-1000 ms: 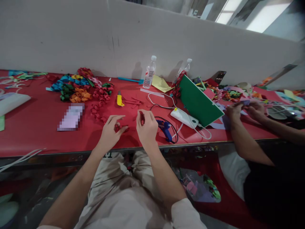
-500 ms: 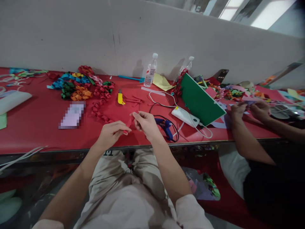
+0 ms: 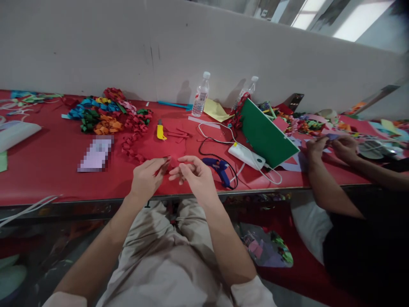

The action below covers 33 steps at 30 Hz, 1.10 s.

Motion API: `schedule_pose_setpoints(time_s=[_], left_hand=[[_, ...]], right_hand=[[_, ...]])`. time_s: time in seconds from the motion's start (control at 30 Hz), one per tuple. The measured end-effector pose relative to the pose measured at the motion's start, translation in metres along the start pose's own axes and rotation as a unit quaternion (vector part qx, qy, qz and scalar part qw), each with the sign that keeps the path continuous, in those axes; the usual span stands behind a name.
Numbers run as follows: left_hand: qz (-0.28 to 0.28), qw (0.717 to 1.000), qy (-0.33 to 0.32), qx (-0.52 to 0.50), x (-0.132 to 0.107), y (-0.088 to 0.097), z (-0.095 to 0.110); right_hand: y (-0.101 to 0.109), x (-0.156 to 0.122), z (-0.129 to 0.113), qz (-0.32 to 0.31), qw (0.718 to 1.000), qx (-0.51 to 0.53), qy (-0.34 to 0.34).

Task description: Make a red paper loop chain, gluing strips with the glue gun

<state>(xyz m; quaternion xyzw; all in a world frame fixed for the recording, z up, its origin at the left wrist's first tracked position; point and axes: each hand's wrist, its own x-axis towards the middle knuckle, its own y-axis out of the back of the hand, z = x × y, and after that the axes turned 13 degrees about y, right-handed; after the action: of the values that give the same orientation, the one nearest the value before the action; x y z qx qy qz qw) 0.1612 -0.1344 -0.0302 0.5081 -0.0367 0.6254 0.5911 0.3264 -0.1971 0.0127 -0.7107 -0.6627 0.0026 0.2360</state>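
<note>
My left hand [image 3: 147,177] is over the front of the red-covered table, its fingers pinched together on a small red paper strip [image 3: 166,160], mostly hidden by the fingers. Close beside it on the right, my right hand [image 3: 195,174] has its fingers bent but apart, and nothing shows in them. Beyond both hands lies a red paper sheet [image 3: 159,149], hard to tell from the table cover. A yellow utility knife [image 3: 160,131] and thin red paper strips [image 3: 179,134] rest on it. A blue glue gun [image 3: 222,169] lies just right of my right hand.
Curled paper garlands [image 3: 108,115] are heaped at back left, near a blurred-out phone-shaped item [image 3: 96,153]. A water bottle [image 3: 200,96], a white power bank [image 3: 247,155] with cables and a leaning green board [image 3: 265,132] stand right. Another person's hands [image 3: 332,147] work at far right.
My right hand has loosened from its pinch, its fingers now spread. The left hand has turned its fingertips up and away, taking the red strip with it. The view has shifted slightly.
</note>
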Motion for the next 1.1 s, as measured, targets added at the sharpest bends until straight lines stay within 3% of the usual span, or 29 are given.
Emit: schedule_pose_setpoints(time_s=[0.17, 0.3, 0.37, 0.47, 0.53, 0.6, 0.67, 0.73, 0.83, 0.9, 1.0, 1.07, 1.1], left_hand=[[-0.040, 0.997, -0.047, 0.043, 0.003, 0.008, -0.007], [-0.060, 0.995, -0.066, 0.047, 0.006, 0.014, -0.008], [-0.050, 0.998, -0.029, 0.025, 0.005, 0.014, -0.002], [-0.047, 0.992, 0.096, -0.072, 0.001, 0.010, 0.012], [-0.101, 0.958, 0.193, -0.189, -0.003, 0.006, 0.023], [-0.152, 0.897, 0.269, -0.315, -0.007, 0.002, 0.031], [-0.159, 0.846, 0.319, -0.397, -0.011, -0.002, 0.036], [-0.141, 0.822, 0.343, -0.432, -0.015, -0.006, 0.040], [-0.144, 0.812, 0.332, -0.458, -0.020, -0.006, 0.044], [-0.176, 0.807, 0.323, -0.462, -0.022, -0.003, 0.046], [-0.240, 0.789, 0.324, -0.463, -0.024, 0.006, 0.050], [-0.266, 0.780, 0.323, -0.465, -0.025, 0.011, 0.048], [-0.265, 0.783, 0.323, -0.461, -0.025, 0.013, 0.045]], right_hand=[[0.013, 0.000, 0.003, 0.029, 0.999, -0.002, -0.025], [0.022, -0.002, 0.012, -0.020, 0.996, 0.032, -0.083], [0.021, -0.007, 0.019, -0.048, 0.993, 0.034, -0.102], [0.012, -0.016, 0.028, -0.035, 0.996, -0.004, -0.084], [0.006, -0.018, 0.033, -0.008, 0.998, -0.043, -0.044], [0.002, -0.019, 0.037, 0.007, 0.996, -0.089, 0.004], [0.002, -0.018, 0.040, 0.008, 0.987, -0.152, 0.059], [0.005, -0.017, 0.043, 0.010, 0.962, -0.242, 0.128], [0.016, -0.018, 0.045, 0.008, 0.890, -0.377, 0.257], [0.026, -0.020, 0.045, -0.031, 0.832, -0.443, 0.334], [0.038, -0.024, 0.041, -0.109, 0.760, -0.503, 0.396], [0.040, -0.025, 0.036, -0.129, 0.746, -0.517, 0.400], [0.039, -0.026, 0.033, -0.125, 0.753, -0.514, 0.393]])
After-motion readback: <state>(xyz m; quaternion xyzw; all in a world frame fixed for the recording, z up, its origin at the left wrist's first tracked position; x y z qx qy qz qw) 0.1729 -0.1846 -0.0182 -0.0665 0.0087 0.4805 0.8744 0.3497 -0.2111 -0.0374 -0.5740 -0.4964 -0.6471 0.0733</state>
